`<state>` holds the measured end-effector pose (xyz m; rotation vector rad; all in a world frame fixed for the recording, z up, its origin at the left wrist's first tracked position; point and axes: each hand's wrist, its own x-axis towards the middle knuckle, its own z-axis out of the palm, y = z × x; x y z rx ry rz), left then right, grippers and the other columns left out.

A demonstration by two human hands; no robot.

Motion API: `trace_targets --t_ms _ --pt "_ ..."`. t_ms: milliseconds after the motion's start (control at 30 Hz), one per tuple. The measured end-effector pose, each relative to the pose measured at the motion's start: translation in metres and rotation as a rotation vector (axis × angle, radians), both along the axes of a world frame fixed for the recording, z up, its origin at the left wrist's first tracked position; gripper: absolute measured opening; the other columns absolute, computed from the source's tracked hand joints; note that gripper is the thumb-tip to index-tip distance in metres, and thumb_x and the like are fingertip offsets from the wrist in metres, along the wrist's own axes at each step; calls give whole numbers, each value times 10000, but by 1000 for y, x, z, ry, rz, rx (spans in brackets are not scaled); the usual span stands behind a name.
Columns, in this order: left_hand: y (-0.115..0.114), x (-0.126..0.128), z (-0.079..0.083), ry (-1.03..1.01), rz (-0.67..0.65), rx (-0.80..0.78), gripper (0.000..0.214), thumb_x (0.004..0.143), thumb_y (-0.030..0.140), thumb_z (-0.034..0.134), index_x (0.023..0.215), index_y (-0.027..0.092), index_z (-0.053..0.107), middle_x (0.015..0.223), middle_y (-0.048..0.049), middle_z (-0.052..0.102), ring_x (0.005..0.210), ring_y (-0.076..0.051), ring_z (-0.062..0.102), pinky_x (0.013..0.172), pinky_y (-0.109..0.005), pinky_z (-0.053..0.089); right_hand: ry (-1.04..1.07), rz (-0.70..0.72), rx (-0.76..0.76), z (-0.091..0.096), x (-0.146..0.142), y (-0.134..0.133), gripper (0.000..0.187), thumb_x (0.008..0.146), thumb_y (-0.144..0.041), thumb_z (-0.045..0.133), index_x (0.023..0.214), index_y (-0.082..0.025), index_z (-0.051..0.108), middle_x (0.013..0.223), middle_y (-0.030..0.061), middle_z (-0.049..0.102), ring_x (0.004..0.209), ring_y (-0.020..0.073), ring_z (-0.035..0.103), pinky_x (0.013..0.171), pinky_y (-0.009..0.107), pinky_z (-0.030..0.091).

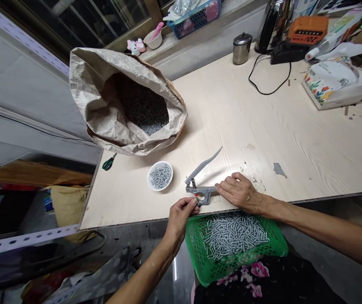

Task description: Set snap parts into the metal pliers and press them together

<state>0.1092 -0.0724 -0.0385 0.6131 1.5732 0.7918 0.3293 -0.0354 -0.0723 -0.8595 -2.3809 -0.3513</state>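
A grey hand-lever press (208, 194) with a coil spring stands near the table's front edge, its long lever (204, 166) raised. My right hand (239, 192) is closed around the end of its lower handle. At the press's jaw, just below a small red tip (196, 194), my left hand (183, 209) pinches thumb against fingers; the tiny piece between them is too small to make out. Left of the press, a white bowl (149, 179) holds many small silvery metal pieces (161, 175). Below the table edge, a green basket (198, 261) contains many similar metal pieces (234, 234).
A large open woven sack (95, 105) with dark metal pieces inside stands at the back left. Green-handled scissors (108, 163) lie by the left edge. Farther back are a metal canister (242, 48), an orange battery pack (307, 30) and a tissue pack (336, 82).
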Motion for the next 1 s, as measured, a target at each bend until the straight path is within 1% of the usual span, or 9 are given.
trace_targets --t_ms 233,367,467,600,667,800,900,967,1000 --pt "2 -1 -3 6 -12 -21 489 507 463 842 804 116 669 563 16 624 517 -77 558 537 -189 452 13 21 -185 -4 0 0 242 935 -90 397 917 -220 600 735 3 576 723 165 415 718 353 264" --pt "4 0 -4 35 -29 -25 491 515 473 834 802 115 661 524 25 606 486 -70 542 507 -177 437 12 15 -166 -2 0 0 251 936 -83 390 894 -212 601 726 5 571 721 166 407 728 352 260" --pt "8 1 1 65 -70 -47 473 521 471 829 782 117 656 525 20 614 477 -75 552 516 -187 458 -17 -9 -134 0 0 1 261 938 -86 388 844 -207 598 727 7 574 728 165 401 733 347 263" --pt "15 2 9 136 -167 -99 378 561 405 824 732 117 648 522 7 623 462 -91 569 510 -203 473 -25 -16 -88 1 0 3 273 939 -84 385 784 -193 582 727 10 573 720 162 390 731 337 267" --pt "19 3 12 166 -203 -132 311 597 356 810 706 121 640 504 6 617 449 -95 569 498 -203 469 -17 -21 -104 0 -1 4 277 940 -86 381 770 -189 574 712 12 562 719 166 388 727 339 266" --pt "25 4 14 214 -242 -211 215 667 273 768 648 133 606 462 0 602 416 -93 560 470 -193 449 -23 -31 -218 -4 -1 6 282 945 -103 379 754 -188 567 711 13 562 718 168 403 712 349 263" --pt "28 4 14 231 -267 -252 198 695 241 746 630 135 592 441 -6 597 396 -84 546 451 -178 426 -26 -21 -340 -5 3 8 232 948 -200 433 764 -188 573 743 21 586 755 180 450 710 357 282" --pt "30 3 14 230 -286 -267 214 684 249 755 621 137 585 438 -8 598 393 -81 543 445 -174 415 -15 4 -436 -4 7 12 181 932 -317 490 862 -187 594 881 50 622 858 205 492 758 373 318" --pt "30 2 14 228 -293 -272 226 671 261 766 620 137 584 438 -6 599 394 -81 542 446 -174 414 -3 13 -473 -2 10 14 215 909 -382 524 957 -184 594 1013 81 620 957 229 499 809 393 334"
